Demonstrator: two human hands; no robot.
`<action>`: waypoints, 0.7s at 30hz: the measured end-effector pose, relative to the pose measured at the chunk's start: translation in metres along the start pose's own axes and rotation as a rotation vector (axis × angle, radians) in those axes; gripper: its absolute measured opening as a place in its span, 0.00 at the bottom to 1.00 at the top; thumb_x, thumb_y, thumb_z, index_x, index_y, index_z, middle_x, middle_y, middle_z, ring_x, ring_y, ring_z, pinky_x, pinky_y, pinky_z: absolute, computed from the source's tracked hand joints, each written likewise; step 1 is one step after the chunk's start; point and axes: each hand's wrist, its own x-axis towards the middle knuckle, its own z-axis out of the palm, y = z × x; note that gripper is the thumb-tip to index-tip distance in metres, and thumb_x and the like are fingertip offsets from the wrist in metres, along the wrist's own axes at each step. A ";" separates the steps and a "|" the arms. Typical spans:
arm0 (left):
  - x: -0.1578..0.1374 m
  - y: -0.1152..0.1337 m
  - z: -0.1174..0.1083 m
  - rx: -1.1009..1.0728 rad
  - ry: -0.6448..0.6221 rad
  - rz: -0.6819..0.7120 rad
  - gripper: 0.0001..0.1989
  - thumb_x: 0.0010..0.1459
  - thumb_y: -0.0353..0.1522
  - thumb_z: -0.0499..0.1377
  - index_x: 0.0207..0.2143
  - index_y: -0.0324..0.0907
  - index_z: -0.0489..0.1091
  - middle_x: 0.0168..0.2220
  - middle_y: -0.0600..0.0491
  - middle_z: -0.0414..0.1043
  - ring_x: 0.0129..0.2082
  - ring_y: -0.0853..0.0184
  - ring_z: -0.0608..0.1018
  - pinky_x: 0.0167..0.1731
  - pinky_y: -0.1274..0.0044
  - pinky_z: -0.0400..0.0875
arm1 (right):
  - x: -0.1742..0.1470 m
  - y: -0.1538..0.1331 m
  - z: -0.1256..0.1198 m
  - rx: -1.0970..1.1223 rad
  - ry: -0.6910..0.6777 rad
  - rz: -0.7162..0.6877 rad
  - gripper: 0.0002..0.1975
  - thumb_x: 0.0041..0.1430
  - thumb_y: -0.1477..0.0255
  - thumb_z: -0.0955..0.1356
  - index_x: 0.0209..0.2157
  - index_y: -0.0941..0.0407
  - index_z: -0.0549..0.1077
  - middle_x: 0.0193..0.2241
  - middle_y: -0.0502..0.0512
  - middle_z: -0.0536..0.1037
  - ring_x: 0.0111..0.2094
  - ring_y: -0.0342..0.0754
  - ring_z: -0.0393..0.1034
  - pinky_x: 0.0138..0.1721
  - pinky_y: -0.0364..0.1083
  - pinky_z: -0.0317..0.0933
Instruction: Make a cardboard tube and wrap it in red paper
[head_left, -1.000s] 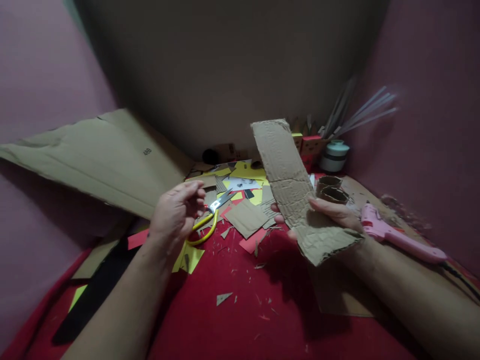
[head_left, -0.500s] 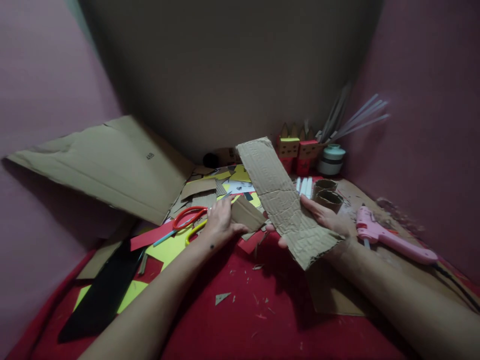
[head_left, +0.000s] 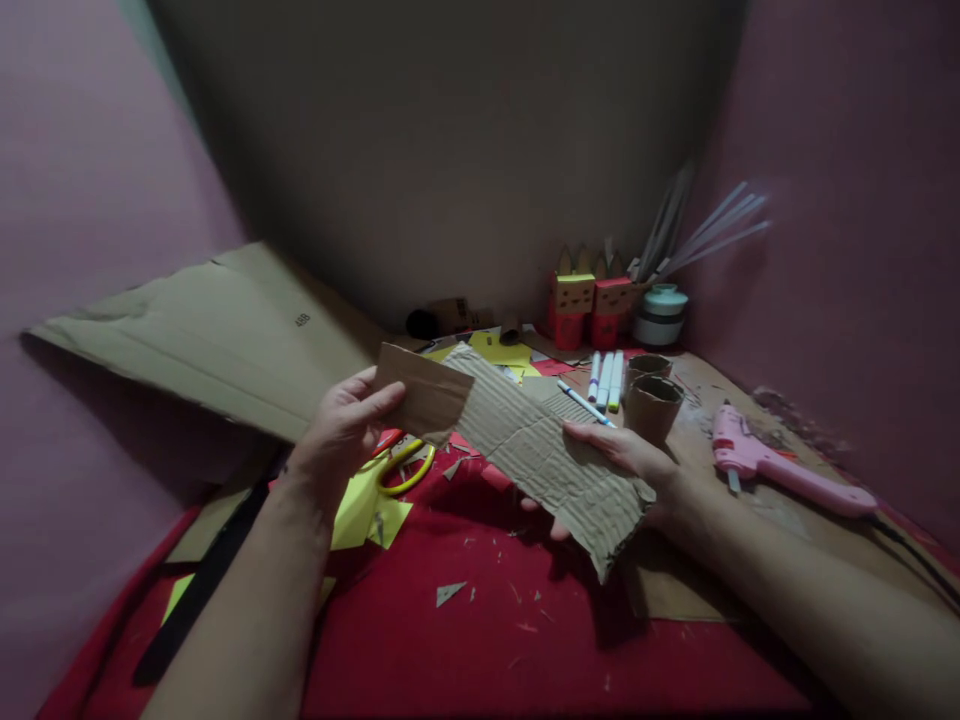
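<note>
My right hand [head_left: 626,462] grips a long strip of corrugated cardboard [head_left: 540,445] with its fluted side up, held low over the red surface [head_left: 495,640]. My left hand [head_left: 341,435] holds a smaller smooth brown cardboard piece [head_left: 421,395] by its left end. That piece meets the strip's far-left end and overlaps it slightly. Yellow-handled scissors [head_left: 409,472] and red-handled scissors [head_left: 386,440] lie just below my left hand on yellow paper [head_left: 367,510].
A big cardboard sheet [head_left: 210,330] leans at the left. Cardboard rolls [head_left: 654,400], markers [head_left: 606,380], a pink glue gun [head_left: 772,465], red and yellow boxes [head_left: 592,305], a jar with sticks [head_left: 660,312] stand at right. A black strip [head_left: 195,590] and scraps lie about.
My left hand reached down among the scraps, picked up the small cardboard piece and raised it to the strip's end. My right hand tipped the strip from upright to nearly flat, pointing left.
</note>
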 end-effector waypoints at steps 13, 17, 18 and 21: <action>-0.007 -0.013 0.020 0.151 -0.073 -0.021 0.22 0.45 0.30 0.66 0.45 0.41 0.69 0.42 0.51 0.75 0.34 0.68 0.77 0.34 0.78 0.74 | 0.003 0.012 -0.009 -0.122 -0.022 0.095 0.30 0.63 0.56 0.54 0.55 0.66 0.59 0.36 0.69 0.76 0.33 0.57 0.76 0.36 0.55 0.68; -0.006 -0.016 0.021 0.147 -0.126 -0.063 0.21 0.47 0.31 0.65 0.46 0.40 0.71 0.41 0.50 0.77 0.37 0.66 0.78 0.38 0.77 0.73 | 0.002 0.012 -0.005 -0.095 -0.044 0.137 0.30 0.62 0.56 0.54 0.55 0.66 0.61 0.35 0.67 0.77 0.34 0.57 0.76 0.36 0.54 0.67; -0.006 -0.017 0.020 0.151 -0.125 -0.062 0.21 0.47 0.31 0.65 0.47 0.41 0.71 0.41 0.50 0.77 0.37 0.66 0.78 0.38 0.77 0.73 | 0.002 0.013 -0.004 -0.090 -0.040 0.159 0.30 0.62 0.56 0.54 0.54 0.66 0.61 0.35 0.67 0.77 0.34 0.57 0.76 0.36 0.54 0.67; -0.006 -0.019 0.019 0.186 -0.155 -0.066 0.23 0.48 0.32 0.65 0.49 0.42 0.71 0.43 0.49 0.77 0.39 0.64 0.78 0.39 0.75 0.74 | 0.002 0.014 0.001 -0.076 0.020 0.103 0.27 0.62 0.59 0.58 0.53 0.66 0.64 0.34 0.64 0.77 0.35 0.55 0.75 0.40 0.53 0.66</action>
